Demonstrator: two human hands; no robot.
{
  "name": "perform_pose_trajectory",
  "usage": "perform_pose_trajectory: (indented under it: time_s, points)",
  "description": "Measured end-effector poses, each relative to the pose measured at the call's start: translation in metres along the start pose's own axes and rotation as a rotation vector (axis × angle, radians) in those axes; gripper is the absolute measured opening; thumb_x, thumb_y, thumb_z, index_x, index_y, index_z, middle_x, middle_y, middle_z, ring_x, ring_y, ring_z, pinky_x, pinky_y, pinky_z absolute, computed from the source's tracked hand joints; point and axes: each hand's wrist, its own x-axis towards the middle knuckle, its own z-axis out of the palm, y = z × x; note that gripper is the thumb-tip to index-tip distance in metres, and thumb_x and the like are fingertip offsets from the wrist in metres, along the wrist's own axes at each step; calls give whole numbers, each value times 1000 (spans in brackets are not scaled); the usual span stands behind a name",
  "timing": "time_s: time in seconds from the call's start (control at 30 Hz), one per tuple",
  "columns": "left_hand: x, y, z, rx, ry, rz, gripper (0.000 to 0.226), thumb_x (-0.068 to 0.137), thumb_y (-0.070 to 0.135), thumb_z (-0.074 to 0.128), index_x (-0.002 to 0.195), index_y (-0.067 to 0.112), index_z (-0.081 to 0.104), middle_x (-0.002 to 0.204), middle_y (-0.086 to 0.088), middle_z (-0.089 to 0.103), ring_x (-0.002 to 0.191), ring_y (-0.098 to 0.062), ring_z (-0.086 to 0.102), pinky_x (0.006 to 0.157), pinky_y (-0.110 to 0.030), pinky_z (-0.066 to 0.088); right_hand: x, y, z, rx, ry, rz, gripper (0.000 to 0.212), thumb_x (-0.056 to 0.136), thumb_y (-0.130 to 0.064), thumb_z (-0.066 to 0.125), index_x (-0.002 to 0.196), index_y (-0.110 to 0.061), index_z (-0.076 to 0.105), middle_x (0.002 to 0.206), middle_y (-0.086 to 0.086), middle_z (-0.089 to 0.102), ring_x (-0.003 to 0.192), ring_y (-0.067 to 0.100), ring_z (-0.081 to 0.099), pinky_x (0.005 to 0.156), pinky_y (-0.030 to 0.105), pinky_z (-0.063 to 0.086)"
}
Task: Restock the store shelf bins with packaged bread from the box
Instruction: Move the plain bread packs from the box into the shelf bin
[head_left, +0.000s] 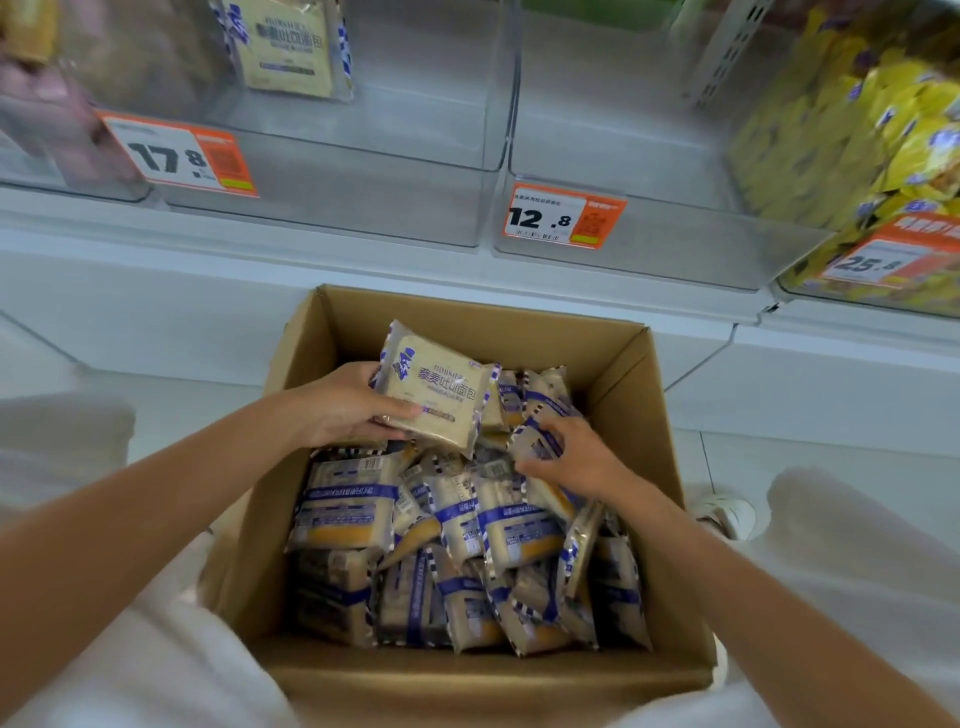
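Left hand (343, 408) grips a pack (441, 395) just above the box (623, 374). Right hand (582, 460) curls its fingers round a second pack (530, 441) in the pile. Picking is under way; next, I judge, both need lifting to the bin (337, 208) above.

Three orange-and-white price tags run along the far side: one reading 17.8 (179, 154) at the left, one reading 12.8 (563, 216) in the middle, and one reading 25.8 (883, 260) at the right. Above the right-hand tag sits a heap of yellow snack packets (857, 119), and at the far left there are some blurred pink packets (47, 119). Nearer, on the right, a white shoe (727, 514) rests on the pale tiled floor (779, 462).
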Motion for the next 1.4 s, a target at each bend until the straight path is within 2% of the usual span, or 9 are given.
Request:
perform_pose_trajectory:
  time_s: [0.2,0.37,0.5,0.67,0.8,1.07,1.17,1.27,1.4]
  points:
    - [0,-11,-1,-19,55,90,36,87,8,71,120,18,61,110,-2,74,93,-16,73,77,-32,61,-2,-16,1,102,238,-98,40,88,-24,68,125,-17,54,113,-3,58,101,12,55,82,24,47]
    - [-7,-5,3,287,229,366,23,93,29,66,115,30,59,104,9,72,95,-6,70,80,-25,57,-21,-61,-54,618,-67,-224,20,98,-15,53,111,-17,68,105,4,74,99,21,70,84,33,56]
    - [-14,0,9,255,34,290,40,92,60,48,118,32,59,108,9,74,100,-10,70,95,-40,54,-22,-85,-49,451,-79,-381,21,97,-17,58,113,-21,71,108,-4,74,101,10,69,91,32,54]
    - [-15,-1,12,219,-53,264,39,86,46,69,120,28,62,110,7,74,102,-11,70,97,-39,53,-16,-104,-34,337,147,-497,41,90,-32,69,130,-23,62,127,-9,62,115,4,59,107,37,45]
    - [-15,0,4,82,23,320,29,92,29,67,119,22,62,107,3,75,98,-13,72,89,-33,57,-10,-105,-44,205,22,-403,98,72,-55,79,151,-43,23,159,-13,21,142,7,25,114,34,27]
    - [-26,8,-8,182,167,405,30,85,37,74,112,27,65,100,10,75,91,-5,71,83,-24,53,-14,-138,-51,328,168,-374,55,74,-32,84,121,-29,55,113,-17,54,112,12,56,70,8,41]
    - [-38,18,-18,168,358,476,34,87,45,70,113,25,63,103,10,72,90,-1,67,74,-13,50,-20,-169,-56,494,218,-390,86,72,-32,86,142,-34,36,116,-11,49,105,12,56,71,14,47]
    - [-54,35,-40,19,394,518,47,86,54,67,123,26,59,116,6,70,105,-10,66,96,-36,53,-20,-201,-66,775,128,-313,110,67,-26,89,152,-28,20,133,-1,49,112,16,56,89,28,48]
    - [-77,68,-73,72,426,611,73,74,66,72,132,25,56,122,6,67,112,-13,63,93,-30,54,-21,-247,-81,807,2,-300,51,73,-9,84,114,-7,54,94,6,72,91,25,65,75,33,50]
